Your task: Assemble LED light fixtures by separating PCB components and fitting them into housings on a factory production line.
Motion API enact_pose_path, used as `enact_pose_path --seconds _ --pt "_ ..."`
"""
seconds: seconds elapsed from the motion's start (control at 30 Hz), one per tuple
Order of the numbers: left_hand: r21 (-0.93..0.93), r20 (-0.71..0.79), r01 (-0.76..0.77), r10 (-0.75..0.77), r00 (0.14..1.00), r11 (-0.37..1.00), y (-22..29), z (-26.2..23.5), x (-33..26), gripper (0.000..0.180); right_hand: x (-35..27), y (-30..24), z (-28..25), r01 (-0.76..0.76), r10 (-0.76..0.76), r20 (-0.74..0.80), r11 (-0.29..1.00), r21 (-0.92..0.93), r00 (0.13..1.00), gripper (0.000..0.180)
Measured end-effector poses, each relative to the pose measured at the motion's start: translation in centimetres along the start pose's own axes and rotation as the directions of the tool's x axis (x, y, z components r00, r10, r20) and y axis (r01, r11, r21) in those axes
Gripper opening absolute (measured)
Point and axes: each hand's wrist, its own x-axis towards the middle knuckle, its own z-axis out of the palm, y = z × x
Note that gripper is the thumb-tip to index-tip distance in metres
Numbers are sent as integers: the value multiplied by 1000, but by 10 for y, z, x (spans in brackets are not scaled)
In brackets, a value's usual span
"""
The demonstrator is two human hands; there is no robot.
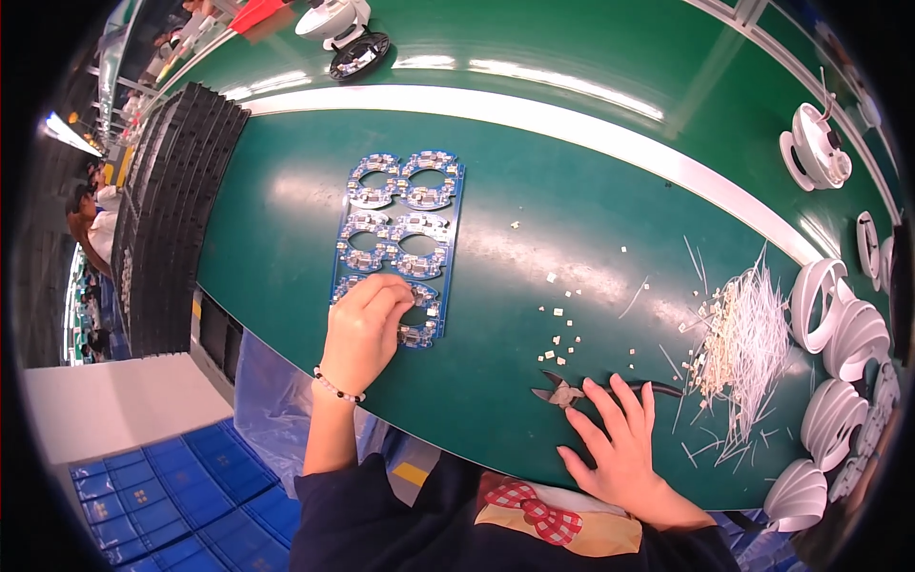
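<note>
Bright light throws long glare streaks on the glossy green strip — softer sheen on the nearer surface. Blue circuit boards look fairly crisp; fisheye distortion bows the white rail — corners fall black.

Board: blue, component side up, ring-shaped units in three paired rows; flat on table, near row partly hidden. Cutters: dark-handled, jaws parted, tips leftward; lying right of board, well apart.
</note>
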Motion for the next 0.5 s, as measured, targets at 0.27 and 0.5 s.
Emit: enact_pose_path --seconds 0.27,0.5 --pt "-82 -185 -53 37 982 995 31 6 3 13 -1 1 0 -2 2 11 1000 -1 1000 48" --pt "-235 -32 -197 195 980 952 44 20 15 24 0 1 -1 -2 2 11 1000 -9 1000 47"
